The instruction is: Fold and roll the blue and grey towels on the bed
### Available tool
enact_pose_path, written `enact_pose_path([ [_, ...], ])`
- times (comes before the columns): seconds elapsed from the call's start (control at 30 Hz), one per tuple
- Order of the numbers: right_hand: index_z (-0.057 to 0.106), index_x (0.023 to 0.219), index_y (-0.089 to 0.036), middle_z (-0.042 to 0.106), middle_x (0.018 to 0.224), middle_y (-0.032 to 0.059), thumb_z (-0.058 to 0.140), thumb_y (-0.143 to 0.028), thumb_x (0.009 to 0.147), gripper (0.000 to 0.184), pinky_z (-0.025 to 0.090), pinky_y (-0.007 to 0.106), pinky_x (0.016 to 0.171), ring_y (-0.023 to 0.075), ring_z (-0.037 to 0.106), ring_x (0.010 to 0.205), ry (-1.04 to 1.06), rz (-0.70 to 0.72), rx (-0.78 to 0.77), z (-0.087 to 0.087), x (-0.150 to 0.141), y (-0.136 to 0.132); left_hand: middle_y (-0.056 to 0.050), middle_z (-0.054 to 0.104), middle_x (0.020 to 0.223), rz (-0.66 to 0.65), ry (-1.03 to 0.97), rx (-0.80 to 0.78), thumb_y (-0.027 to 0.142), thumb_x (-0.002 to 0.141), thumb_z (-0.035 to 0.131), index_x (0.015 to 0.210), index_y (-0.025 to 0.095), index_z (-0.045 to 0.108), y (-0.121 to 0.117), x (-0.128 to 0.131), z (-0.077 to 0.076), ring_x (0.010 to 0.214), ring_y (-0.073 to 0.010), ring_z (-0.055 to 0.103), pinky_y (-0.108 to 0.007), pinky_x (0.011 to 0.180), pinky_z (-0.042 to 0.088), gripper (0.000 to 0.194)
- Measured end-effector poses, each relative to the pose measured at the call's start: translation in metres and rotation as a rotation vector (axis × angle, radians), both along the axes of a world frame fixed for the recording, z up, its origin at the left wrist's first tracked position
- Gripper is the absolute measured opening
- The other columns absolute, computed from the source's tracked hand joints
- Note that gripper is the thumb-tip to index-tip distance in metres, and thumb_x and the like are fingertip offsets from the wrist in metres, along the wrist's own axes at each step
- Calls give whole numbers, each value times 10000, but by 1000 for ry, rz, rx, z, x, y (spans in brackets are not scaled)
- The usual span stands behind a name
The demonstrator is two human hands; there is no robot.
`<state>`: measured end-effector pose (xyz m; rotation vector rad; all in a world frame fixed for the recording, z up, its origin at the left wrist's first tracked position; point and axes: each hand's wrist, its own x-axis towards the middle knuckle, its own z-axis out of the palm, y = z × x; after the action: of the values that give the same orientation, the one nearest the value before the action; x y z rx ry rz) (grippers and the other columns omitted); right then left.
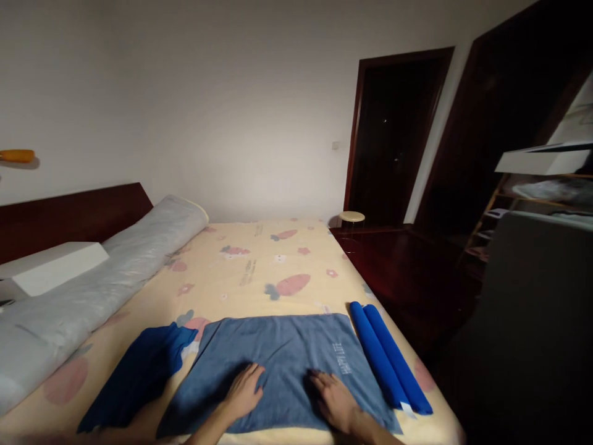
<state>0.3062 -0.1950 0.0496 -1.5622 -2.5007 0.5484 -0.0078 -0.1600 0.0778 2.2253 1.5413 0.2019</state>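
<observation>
In the head view, the left hand (246,390) lies palm down with its fingers extended on a grey-blue towel (282,346), gripping nothing. The right hand (334,397) rests on the same towel in the same way, a little apart from the left, with its fingers pointing away from the body. The towel is spread beneath both hands and reaches out ahead of them; its white lettering (341,358) sits just beyond the right hand. To the right of that hand, along the towel's edge, lie two blue rolls (391,352) side by side. To the left of the left hand is a dark blue cloth (139,371). Farther left lies a long grey roll (120,278), and well ahead of both hands stretches the carrot-patterned sheet (296,253).
</observation>
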Motion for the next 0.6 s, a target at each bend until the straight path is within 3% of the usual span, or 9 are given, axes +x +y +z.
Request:
enact_pose_path([
  [0.07, 327, 1500, -228, 288, 1572, 105, 462, -214, 792, 721, 258, 492, 1151, 296, 302, 1428, 42, -9, -27, -5, -28, 13, -83, 468, 1497, 40, 39, 2, 200, 775, 456, 1411, 216, 457, 14, 27, -3, 1379, -229, 406, -377, 1152, 305, 636],
  [0.13, 205, 1533, -304, 203, 1595, 47, 401, -250, 868, 695, 249, 510, 1157, 282, 218, 1455, 90, -95, 2, -19, -54, 26, -89, 320, 1586, 117, 54, 15, 203, 787, 415, 1494, 191, 323, 22, 56, -15, 1455, -235, 282, -421, 1183, 255, 714],
  [0.2, 135, 1526, -385, 203, 1588, -7, 371, -306, 912, 662, 263, 542, 1150, 289, 184, 1455, 99, -189, 35, -39, -74, 38, -75, 166, 1629, 171, 86, 6, 203, 782, 396, 1530, 189, 217, 24, 79, -34, 1496, -235, 145, -469, 1202, 193, 769],
  [0.3, 148, 1476, -500, 302, 1541, -74, 423, -363, 899, 654, 316, 561, 1126, 312, 255, 1420, 98, -179, 25, -68, -83, 49, -31, 91, 1627, 133, 142, -89, 235, 786, 392, 1533, 244, 191, 21, 93, -65, 1501, -217, 77, -500, 1213, 124, 773],
  [0.37, 205, 1442, -547, 362, 1503, -95, 481, -416, 872, 647, 353, 559, 1107, 327, 322, 1389, 103, -108, 26, -81, -73, 52, 15, 120, 1617, 62, 139, -118, 315, 822, 395, 1519, 323, 211, 22, 82, -78, 1497, -201, 108, -488, 1213, 129, 721],
  [0.47, 308, 1427, -533, 432, 1470, -69, 515, -439, 845, 625, 397, 579, 1068, 348, 392, 1353, 63, -131, 132, -95, -31, 50, 62, 184, 1600, 83, 137, -15, 425, 861, 387, 1489, 411, 250, 24, 33, -86, 1486, -199, 166, -484, 1201, 171, 643],
  [0.6, 415, 1406, -493, 581, 1365, -4, 339, -383, 896, 528, 442, 682, 940, 380, 485, 1283, -47, -625, 370, -118, 48, 31, 43, 391, 1544, 519, 294, 144, 425, 877, 375, 1434, 432, 388, 17, -62, -94, 1454, -237, 279, -502, 1128, 310, 558],
])
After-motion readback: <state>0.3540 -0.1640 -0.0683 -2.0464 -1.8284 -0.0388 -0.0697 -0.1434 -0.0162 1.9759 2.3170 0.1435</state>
